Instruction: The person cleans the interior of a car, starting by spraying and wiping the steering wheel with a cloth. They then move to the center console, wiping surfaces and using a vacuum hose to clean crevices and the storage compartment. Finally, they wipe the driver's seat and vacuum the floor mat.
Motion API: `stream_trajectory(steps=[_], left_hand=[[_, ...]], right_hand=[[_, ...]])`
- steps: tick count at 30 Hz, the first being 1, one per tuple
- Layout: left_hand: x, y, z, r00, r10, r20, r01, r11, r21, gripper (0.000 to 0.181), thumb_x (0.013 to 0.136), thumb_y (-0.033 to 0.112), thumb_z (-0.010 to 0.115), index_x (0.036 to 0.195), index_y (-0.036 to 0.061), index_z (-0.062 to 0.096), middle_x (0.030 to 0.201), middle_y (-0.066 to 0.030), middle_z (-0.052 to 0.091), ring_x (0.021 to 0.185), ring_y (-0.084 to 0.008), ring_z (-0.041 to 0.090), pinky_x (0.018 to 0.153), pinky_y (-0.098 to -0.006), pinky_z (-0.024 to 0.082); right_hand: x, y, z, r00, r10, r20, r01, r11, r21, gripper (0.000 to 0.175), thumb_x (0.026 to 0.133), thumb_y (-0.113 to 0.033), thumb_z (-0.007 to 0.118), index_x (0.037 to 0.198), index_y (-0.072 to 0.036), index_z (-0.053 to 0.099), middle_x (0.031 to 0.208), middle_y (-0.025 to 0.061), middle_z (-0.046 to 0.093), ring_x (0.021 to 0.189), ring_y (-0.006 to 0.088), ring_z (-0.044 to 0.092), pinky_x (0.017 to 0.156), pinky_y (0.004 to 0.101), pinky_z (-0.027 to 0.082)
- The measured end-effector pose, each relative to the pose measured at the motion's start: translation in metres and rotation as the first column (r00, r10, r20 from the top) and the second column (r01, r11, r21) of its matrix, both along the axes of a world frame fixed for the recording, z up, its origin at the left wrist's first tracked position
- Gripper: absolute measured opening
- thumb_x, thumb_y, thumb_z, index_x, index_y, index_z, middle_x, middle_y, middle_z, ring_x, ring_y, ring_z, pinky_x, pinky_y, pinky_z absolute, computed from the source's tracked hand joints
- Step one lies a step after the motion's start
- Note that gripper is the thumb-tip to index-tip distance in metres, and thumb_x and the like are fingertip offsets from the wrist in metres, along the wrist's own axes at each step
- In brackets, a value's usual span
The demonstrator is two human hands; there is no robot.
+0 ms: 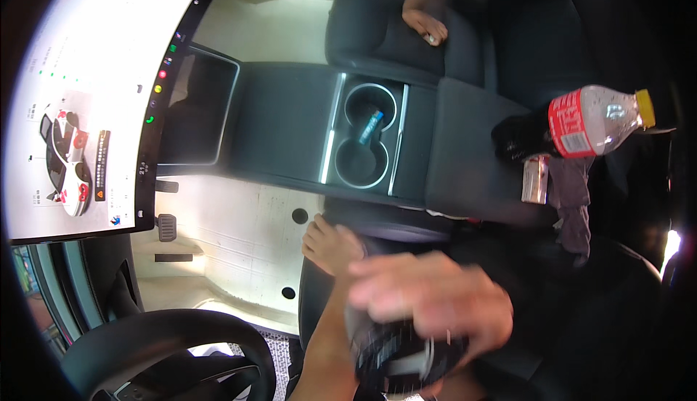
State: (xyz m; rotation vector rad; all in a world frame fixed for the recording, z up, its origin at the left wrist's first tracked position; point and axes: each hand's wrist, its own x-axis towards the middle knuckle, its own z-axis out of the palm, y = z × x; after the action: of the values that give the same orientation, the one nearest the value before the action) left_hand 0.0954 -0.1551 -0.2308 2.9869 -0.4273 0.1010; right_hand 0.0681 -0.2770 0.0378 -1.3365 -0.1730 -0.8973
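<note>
Near the front edge of the black driver's seat point(313, 292), my left hand point(329, 243) rests with its fingers slightly apart and nothing in it. My right hand point(430, 297) is close to the camera and blurred by motion. Its fingers curl over a dark, shiny object point(403, 360) with clear or grey parts, whose kind I cannot tell. Part of that object is hidden under the fingers. Above the left hand runs the centre console point(283, 123). In its cup holder point(362, 164) lies a small blue cylinder point(372, 127).
Another person's hand point(425, 25) rests on the passenger seat point(370, 36). A cola bottle point(572, 123) with a yellow cap is by the armrest point(474, 150), near a small pack point(535, 180) and a grey cloth point(569, 188). The steering wheel point(163, 325) and lit touchscreen point(120, 101) are leftward.
</note>
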Motion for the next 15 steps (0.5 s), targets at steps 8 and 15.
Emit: stream_trajectory(steps=[8, 15], left_hand=[[0.001, 0.001, -0.001, 0.999, -0.026, -0.027, 0.026, 1.0, 0.008, 0.057, 0.096, 0.027, 0.063, 0.145, 0.001, 0.056, 0.134, -0.0187, 0.062, 0.12, -0.0372, 0.058, 0.108, -0.0509, 0.041], [0.0, 0.001, -0.003, 1.0, -0.028, -0.01, 0.028, 1.0, 0.01, 0.057, 0.095, 0.028, 0.063, 0.145, 0.0009, 0.056, 0.134, -0.0183, 0.062, 0.121, -0.0363, 0.059, 0.108, -0.0497, 0.042]], right_hand=[[0.006, 0.03, 0.014, 0.929, -0.259, 0.265, 0.279, 0.959, -0.039, 0.022, 0.107, -0.019, 0.068, 0.119, -0.002, 0.061, 0.117, 0.0243, 0.071, 0.1, 0.0438, 0.075, 0.093, 0.0662, 0.06], [-0.01, 0.014, 0.035, 0.973, -0.153, 0.175, 0.165, 0.985, -0.057, 0.022, 0.108, -0.028, 0.068, 0.12, -0.011, 0.062, 0.117, 0.0144, 0.07, 0.106, 0.0403, 0.074, 0.096, 0.0698, 0.057]])
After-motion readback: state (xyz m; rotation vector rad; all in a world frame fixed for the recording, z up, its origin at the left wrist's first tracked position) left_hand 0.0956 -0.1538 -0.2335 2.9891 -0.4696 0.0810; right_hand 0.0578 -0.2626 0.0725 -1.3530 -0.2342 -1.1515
